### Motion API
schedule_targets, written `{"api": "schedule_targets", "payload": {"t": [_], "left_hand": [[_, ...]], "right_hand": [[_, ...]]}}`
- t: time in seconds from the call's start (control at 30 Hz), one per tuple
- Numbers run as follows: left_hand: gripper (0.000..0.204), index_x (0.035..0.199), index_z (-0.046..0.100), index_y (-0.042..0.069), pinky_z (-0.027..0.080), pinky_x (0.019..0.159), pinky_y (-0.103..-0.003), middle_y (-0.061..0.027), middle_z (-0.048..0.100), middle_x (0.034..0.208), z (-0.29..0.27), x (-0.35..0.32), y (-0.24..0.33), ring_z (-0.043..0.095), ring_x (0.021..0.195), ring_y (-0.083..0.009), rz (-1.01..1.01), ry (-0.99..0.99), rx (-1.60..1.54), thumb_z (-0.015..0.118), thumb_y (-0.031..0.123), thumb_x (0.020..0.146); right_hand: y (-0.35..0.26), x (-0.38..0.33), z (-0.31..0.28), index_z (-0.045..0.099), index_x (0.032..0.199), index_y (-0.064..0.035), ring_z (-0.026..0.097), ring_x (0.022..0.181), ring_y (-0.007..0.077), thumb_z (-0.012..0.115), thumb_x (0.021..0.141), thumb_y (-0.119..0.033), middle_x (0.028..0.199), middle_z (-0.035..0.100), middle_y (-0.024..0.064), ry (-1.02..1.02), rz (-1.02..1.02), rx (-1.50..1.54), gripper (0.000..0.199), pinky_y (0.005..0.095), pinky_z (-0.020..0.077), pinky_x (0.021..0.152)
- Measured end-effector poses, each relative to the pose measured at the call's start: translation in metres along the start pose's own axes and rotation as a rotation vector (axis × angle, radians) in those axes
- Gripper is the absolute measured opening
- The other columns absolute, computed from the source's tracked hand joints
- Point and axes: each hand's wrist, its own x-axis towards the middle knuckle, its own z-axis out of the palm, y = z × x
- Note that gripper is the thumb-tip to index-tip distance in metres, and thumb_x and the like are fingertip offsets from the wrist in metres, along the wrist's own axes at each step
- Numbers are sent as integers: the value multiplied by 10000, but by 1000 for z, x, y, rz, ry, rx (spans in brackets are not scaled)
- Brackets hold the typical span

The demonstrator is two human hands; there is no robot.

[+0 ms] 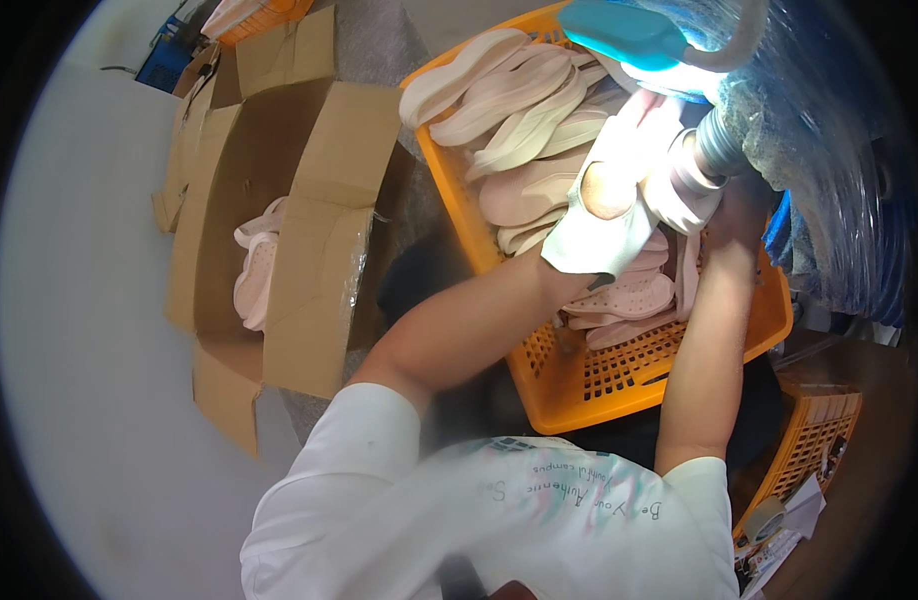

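Observation:
My left hand (607,225), in a white glove with an opening over its back, reaches over the orange basket (589,415) into bright lamp light. Glare washes out its fingers. Beside it is a pale curved shoe sole (669,205), close under the end of a grey ribbed hose (719,142). My right hand (736,215) is on the other side of that sole, in shadow and partly covered by the hose, so its fingers are hidden. Whether either hand grips the sole, I cannot tell. Several pale pink and cream soles (524,190) fill the basket beneath.
A turquoise lamp (624,35) hangs above the basket's far side. Clear plastic sheeting (829,150) drapes at the right. An open cardboard box (319,235) on the left contains pink soles (257,275). Another orange basket (814,430) stands at the lower right.

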Motion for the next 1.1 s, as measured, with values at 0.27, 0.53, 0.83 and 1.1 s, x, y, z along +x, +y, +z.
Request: {"api": "schedule_targets", "payload": {"t": [0.27, 0.53, 0.83, 1.1], "left_hand": [[279, 1113, 576, 1, 494, 839, -323, -115, 621, 1058, 4, -17, 6, 615, 943, -221, 256, -110, 1134, 668, 65, 858], [251, 1110, 571, 23, 496, 750, -306, -99, 629, 1043, 5, -22, 0, 621, 909, -230, -52, -27, 385, 655, 105, 888], [225, 1096, 595, 19, 505, 752, -314, -96, 641, 1018, 4, -22, -16, 625, 891, -228, -107, 79, 141, 637, 129, 905], [212, 1083, 616, 15, 513, 754, -321, -94, 652, 996, -14, 9, -8, 629, 875, -227, -17, 184, 182, 621, 150, 919]], "right_hand": [[-64, -64, -39, 465, 1408, -61, 538, 1234, 228, 546, 1017, -256, 1336, 549, 125, 482, -139, -201, 445, 407, 448, 1033], [-50, -220, 38, 317, 1514, -11, 561, 1237, 338, 551, 862, -15, 1439, 469, 187, 817, -39, -582, 693, 426, 582, 910], [-16, -195, 135, 168, 1530, 75, 641, 1140, 355, 496, 806, 20, 1385, 484, 295, 680, 141, -383, 797, 382, 654, 788], [-23, -112, 102, 329, 1414, 151, 706, 988, 409, 461, 876, -80, 1239, 589, 319, 526, 93, -363, 599, 363, 659, 764]]}}
